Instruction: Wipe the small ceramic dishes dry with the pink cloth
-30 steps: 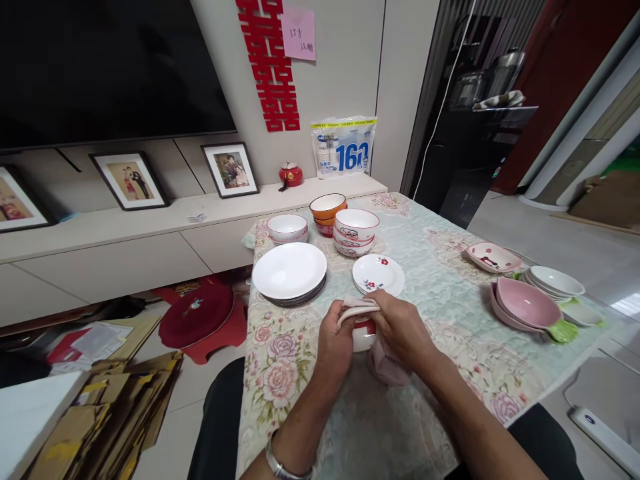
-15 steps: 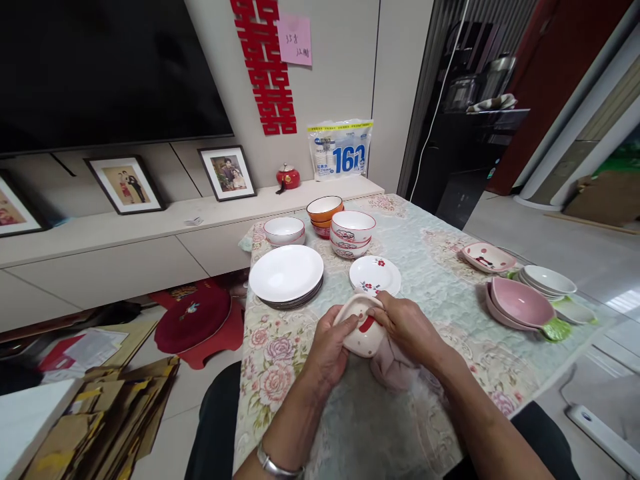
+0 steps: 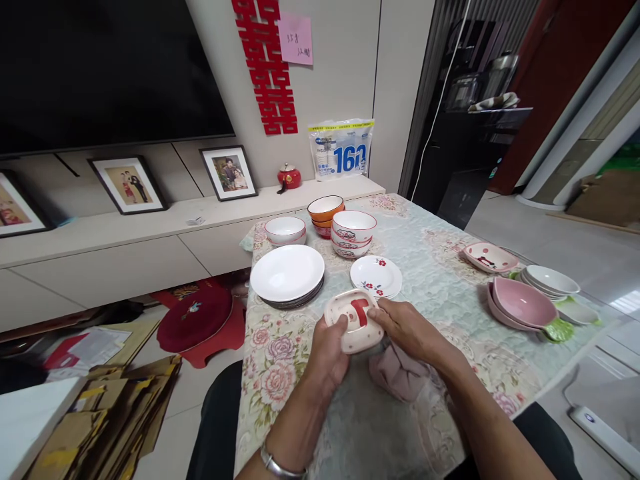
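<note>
Between my two hands is a small rounded-square dish [image 3: 356, 321], cream with a red pattern and dots, its inner face turned up toward me. My left hand [image 3: 326, 350] grips its left side, thumb over the rim. At the right edge, my right hand [image 3: 405, 325] pinches the dish with the thumb on its inside. A dusty-pink cloth [image 3: 400, 373] hangs crumpled under my right hand; whether the fingers hold it too is hidden. Just beyond the dish lies a stack of white plates with red flowers [image 3: 376, 275].
Large white plates [image 3: 287, 272] are stacked to the left. Behind stand white bowls [image 3: 353, 227], orange bowls [image 3: 325, 208] and a pale bowl [image 3: 285, 230]. Pink leaf-handled bowls [image 3: 525, 303], small white bowls [image 3: 553, 280] and a pink-rimmed dish [image 3: 491, 257] sit near the table's right edge.
The dish has turned in my hands and shows more of its red-patterned inside. My left grip has shifted lower, and the pink cloth now hangs clear of the dish's face.
</note>
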`<state>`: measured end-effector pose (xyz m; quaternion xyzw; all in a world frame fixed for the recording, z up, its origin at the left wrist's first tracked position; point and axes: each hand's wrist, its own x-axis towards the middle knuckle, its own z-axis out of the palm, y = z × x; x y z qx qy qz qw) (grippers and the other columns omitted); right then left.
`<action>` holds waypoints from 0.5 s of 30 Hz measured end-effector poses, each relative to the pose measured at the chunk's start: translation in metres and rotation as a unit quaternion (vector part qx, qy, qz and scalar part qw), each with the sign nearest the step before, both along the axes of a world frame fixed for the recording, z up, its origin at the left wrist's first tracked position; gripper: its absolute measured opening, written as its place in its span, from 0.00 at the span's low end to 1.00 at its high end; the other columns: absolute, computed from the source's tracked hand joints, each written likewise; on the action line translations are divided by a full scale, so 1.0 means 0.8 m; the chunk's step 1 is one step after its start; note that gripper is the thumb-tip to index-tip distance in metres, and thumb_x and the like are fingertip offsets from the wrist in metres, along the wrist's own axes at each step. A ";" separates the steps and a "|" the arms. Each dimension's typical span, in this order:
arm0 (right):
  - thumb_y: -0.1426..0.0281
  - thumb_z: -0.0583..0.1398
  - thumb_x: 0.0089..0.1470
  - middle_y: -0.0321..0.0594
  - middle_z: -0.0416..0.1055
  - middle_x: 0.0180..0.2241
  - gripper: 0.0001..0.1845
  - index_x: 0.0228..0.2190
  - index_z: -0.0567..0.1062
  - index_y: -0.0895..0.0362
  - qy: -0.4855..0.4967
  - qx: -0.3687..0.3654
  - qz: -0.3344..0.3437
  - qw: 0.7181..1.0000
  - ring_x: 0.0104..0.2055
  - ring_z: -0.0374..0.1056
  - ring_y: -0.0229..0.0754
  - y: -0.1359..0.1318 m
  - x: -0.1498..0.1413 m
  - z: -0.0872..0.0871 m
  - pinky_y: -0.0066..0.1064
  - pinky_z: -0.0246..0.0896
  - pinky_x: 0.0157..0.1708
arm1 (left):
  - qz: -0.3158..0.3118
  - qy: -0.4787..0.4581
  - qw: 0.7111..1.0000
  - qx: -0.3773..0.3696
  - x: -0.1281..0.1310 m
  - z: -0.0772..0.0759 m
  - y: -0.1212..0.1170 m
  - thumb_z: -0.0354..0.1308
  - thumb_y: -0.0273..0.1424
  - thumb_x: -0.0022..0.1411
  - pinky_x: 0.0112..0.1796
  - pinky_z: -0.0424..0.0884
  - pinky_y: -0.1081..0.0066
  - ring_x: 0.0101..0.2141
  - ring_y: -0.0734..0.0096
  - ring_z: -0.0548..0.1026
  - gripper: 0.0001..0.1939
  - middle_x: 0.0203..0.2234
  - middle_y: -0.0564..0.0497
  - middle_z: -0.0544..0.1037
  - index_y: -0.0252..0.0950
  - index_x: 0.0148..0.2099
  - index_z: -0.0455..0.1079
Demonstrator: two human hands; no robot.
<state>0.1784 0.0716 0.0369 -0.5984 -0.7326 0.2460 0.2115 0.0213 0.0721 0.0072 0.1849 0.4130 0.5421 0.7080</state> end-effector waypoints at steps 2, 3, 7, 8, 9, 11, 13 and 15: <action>0.57 0.47 0.67 0.43 0.76 0.35 0.23 0.35 0.75 0.57 0.030 0.040 -0.030 0.998 0.37 0.70 0.45 0.002 0.011 0.001 0.33 0.60 0.36 | 0.005 -0.010 1.000 -0.015 -0.004 0.004 0.003 0.66 0.24 0.42 0.35 0.74 0.64 0.30 0.61 0.79 0.23 0.30 0.46 0.82 0.31 0.45 0.72; 0.57 0.47 0.67 0.44 0.76 0.39 0.23 0.40 0.76 0.57 0.045 0.070 -0.054 0.995 0.41 0.70 0.46 0.002 0.017 0.002 0.34 0.61 0.40 | 0.003 -0.013 1.000 -0.020 -0.005 0.005 0.004 0.66 0.22 0.41 0.36 0.75 0.63 0.30 0.61 0.80 0.24 0.32 0.46 0.82 0.32 0.45 0.72; 0.61 0.49 0.65 0.46 0.73 0.46 0.23 0.53 0.73 0.55 0.120 0.161 -0.098 0.975 0.49 0.67 0.49 -0.002 0.035 0.019 0.41 0.61 0.50 | -0.034 -0.034 0.999 -0.022 -0.007 0.005 0.002 0.61 0.17 0.38 0.38 0.76 0.59 0.34 0.58 0.80 0.32 0.38 0.45 0.83 0.34 0.50 0.70; 0.62 0.50 0.64 0.46 0.72 0.45 0.22 0.54 0.73 0.55 0.147 0.175 -0.098 0.969 0.49 0.67 0.48 -0.005 0.034 0.024 0.41 0.61 0.50 | -0.046 -0.041 0.998 -0.020 -0.006 0.004 0.000 0.60 0.16 0.37 0.39 0.76 0.58 0.35 0.57 0.80 0.34 0.39 0.45 0.82 0.34 0.51 0.70; 0.64 0.52 0.63 0.45 0.72 0.45 0.21 0.53 0.73 0.54 0.176 0.190 -0.100 0.961 0.49 0.67 0.48 -0.009 0.030 0.029 0.40 0.61 0.50 | -0.058 -0.048 0.997 -0.017 -0.006 0.004 -0.001 0.59 0.16 0.36 0.39 0.76 0.58 0.36 0.56 0.80 0.35 0.39 0.44 0.82 0.35 0.51 0.70; 0.66 0.53 0.62 0.44 0.71 0.48 0.19 0.52 0.73 0.53 0.231 0.226 -0.114 0.939 0.51 0.66 0.48 -0.016 0.016 0.034 0.39 0.61 0.52 | -0.086 -0.063 0.994 -0.007 -0.004 0.005 -0.004 0.57 0.15 0.34 0.38 0.76 0.61 0.36 0.56 0.80 0.35 0.38 0.44 0.82 0.34 0.50 0.71; 0.67 0.52 0.64 0.45 0.69 0.51 0.18 0.52 0.72 0.52 0.257 0.254 -0.111 0.926 0.53 0.66 0.48 -0.020 -0.002 0.031 0.40 0.61 0.53 | -0.111 -0.074 0.991 0.012 -0.002 0.007 -0.007 0.56 0.15 0.33 0.34 0.74 0.66 0.33 0.60 0.79 0.33 0.35 0.45 0.82 0.33 0.47 0.73; 0.68 0.53 0.63 0.47 0.69 0.52 0.17 0.51 0.74 0.53 0.184 0.248 -0.027 0.951 0.55 0.64 0.50 -0.020 -0.018 0.023 0.44 0.61 0.54 | -0.115 -0.076 0.990 0.021 -0.001 0.010 -0.008 0.56 0.15 0.32 0.30 0.70 0.71 0.28 0.66 0.77 0.29 0.30 0.48 0.81 0.32 0.42 0.74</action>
